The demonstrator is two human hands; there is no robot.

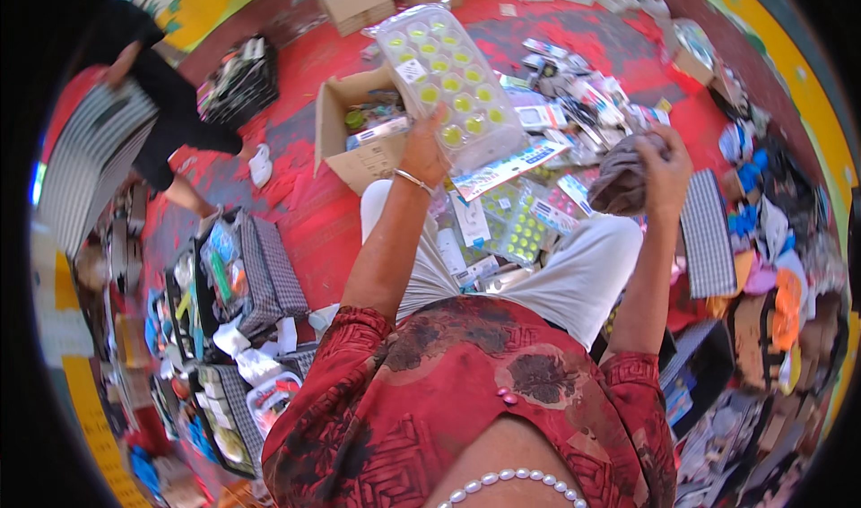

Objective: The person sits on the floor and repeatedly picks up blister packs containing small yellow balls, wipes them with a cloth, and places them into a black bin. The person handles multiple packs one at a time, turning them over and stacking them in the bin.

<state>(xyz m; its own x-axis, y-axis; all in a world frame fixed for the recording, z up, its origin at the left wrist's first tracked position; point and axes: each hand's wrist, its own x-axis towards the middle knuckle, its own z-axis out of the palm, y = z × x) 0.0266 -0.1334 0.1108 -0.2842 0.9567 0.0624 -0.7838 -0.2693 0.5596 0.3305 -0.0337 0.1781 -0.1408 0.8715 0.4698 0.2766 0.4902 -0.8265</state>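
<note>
My left hand (pixel 427 152) grips the lower left edge of a clear plastic tray pack (pixel 466 69), tilted up in front of me. Rows of round cups with yellow-green pieces fill it. My right hand (pixel 665 163) is closed on a crumpled grey-brown cloth (pixel 621 176), held off to the right. Just left of the tray stands an open cardboard box (pixel 345 118) with small packs inside. In front of my lap lies a heap of packaged goods, including a blister pack of yellow-green pieces (pixel 525 234) and a white-and-blue header card (pixel 507 169).
Checked fabric bins (pixel 273 266) full of goods line the left. Another checked bin (pixel 708 234) and piles of bags lie at right. A person in black (pixel 166 104) walks at the far left near a black crate (pixel 240 82). Cardboard boxes (pixel 359 1) stand at the back.
</note>
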